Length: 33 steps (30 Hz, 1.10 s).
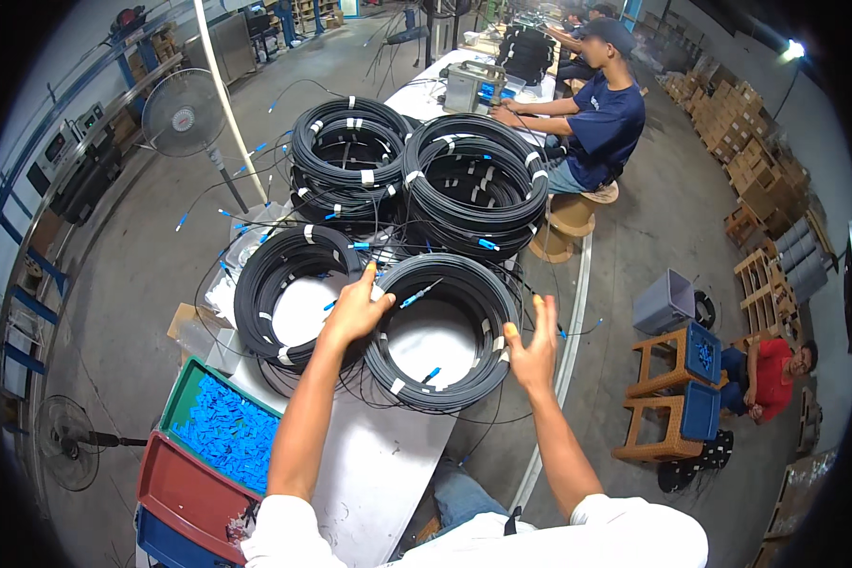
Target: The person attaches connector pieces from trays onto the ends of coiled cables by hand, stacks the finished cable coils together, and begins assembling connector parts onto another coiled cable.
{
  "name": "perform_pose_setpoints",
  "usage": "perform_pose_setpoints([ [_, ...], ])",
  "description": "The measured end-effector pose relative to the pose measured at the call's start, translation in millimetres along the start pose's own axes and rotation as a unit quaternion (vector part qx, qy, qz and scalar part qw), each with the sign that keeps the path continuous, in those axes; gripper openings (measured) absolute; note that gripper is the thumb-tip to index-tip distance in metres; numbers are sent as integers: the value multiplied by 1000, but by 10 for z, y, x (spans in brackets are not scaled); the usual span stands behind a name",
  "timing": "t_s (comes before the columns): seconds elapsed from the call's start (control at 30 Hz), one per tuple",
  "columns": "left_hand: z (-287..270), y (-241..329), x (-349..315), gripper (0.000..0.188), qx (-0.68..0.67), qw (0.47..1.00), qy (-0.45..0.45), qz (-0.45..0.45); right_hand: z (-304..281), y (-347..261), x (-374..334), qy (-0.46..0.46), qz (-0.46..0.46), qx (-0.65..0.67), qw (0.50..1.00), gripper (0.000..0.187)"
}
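Both my hands are at a stack of black cable coils (450,398) bound with white tape, nearest me on the right of the white table. My left hand (352,310) is at the stack's left side, thumb and forefinger apart. At the right side, my right hand (534,352) has its fingers stretched up and thumb close to the outer cable; whether it touches I cannot tell. A blue connector with a pale tip (417,297) lies across the inner rim, and another blue connector (432,375) shows inside the ring. Another black coil stack (256,317) lies left of my left hand.
Taller coil stacks (350,142) (473,189) stand behind, with loose cable ends sticking out. A green tray (182,388) of blue parts and a red tray (175,483) sit at the left. A co-worker (606,123) sits farther along the table; another person (774,379) sits at right.
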<state>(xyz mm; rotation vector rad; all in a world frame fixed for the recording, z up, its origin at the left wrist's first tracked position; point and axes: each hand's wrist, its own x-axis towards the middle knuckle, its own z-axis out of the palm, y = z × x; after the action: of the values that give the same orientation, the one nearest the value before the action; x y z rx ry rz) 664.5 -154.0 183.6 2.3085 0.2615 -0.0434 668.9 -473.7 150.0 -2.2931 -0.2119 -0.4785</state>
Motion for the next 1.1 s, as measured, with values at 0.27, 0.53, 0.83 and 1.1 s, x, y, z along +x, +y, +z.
perform_pose_setpoints([
  [0.27, 322, -132, -1726, 48, -30, 947, 293, 132, -79, -763, -1134, -122, -204, 202, 950, 24],
  [0.53, 1474, -1584, -4505, 37, -230, 830, 419, -286, 1047, -1385, -2685, -545, -395, 305, 674, 16],
  [0.83, 2014, -1926, -7196, 23, -75, 561, 687, -456, 1357, -2003, -4520, -707, -344, 274, 553, 18],
  [1.1, 2158, -2141, -8817, 18, -200, 291, 856, -377, 1186, -2842, -6859, -832, -125, 346, 415, 25],
])
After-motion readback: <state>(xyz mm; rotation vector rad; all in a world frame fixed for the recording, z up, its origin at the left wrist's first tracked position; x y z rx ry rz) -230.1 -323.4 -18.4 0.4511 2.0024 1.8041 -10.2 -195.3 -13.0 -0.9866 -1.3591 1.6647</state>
